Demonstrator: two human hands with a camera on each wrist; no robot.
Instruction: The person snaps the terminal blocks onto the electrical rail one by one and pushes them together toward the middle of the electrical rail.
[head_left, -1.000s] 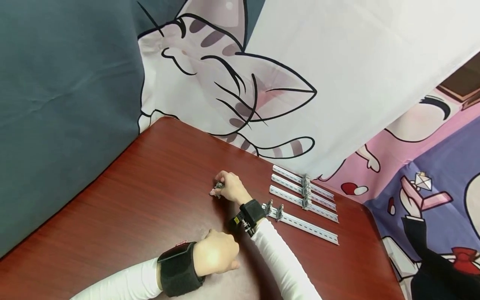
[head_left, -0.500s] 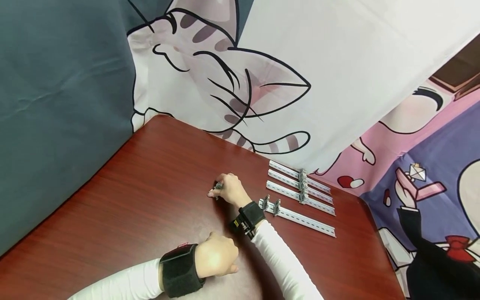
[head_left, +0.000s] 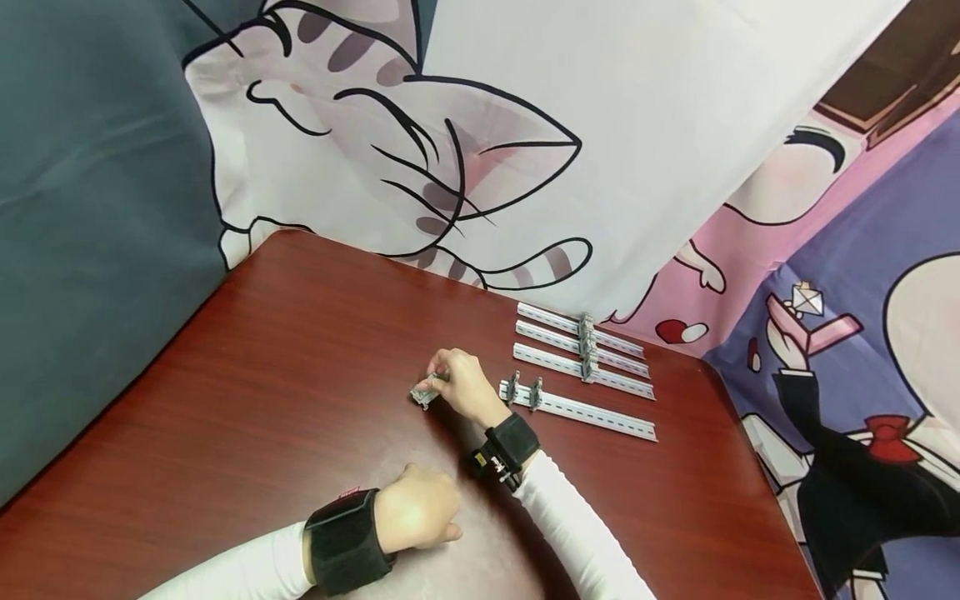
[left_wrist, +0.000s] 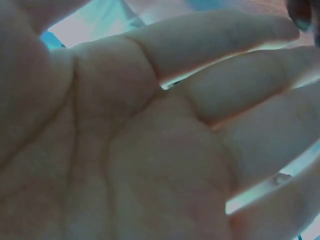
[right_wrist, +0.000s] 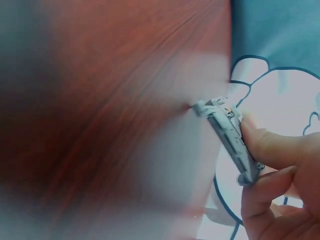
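My right hand (head_left: 468, 385) pinches a small grey terminal block (head_left: 424, 394) between thumb and fingers, low over the middle of the table. In the right wrist view the terminal block (right_wrist: 232, 140) is tilted, one end towards the wood, with its long ribbed side showing. My left hand (head_left: 417, 506) hangs nearer the front, back upward, and holds nothing. Its palm (left_wrist: 140, 150) fills the left wrist view, fingers loosely extended. To the right of the right hand lies a slotted metal DIN rail (head_left: 600, 417), carrying two upright grey blocks (head_left: 536, 393) near its left end.
Three more DIN rails (head_left: 536, 354) lie parallel at the back right, with a row of grey blocks (head_left: 587, 347) across them. The reddish-brown table (head_left: 300, 350) meets a printed cloth (head_left: 510, 183) at its far edge.
The terminal block has turned in my right fingers and shows more of itself beyond the fingertips. The head view has swung, so the rails sit further left and higher. My left hand stays idle.
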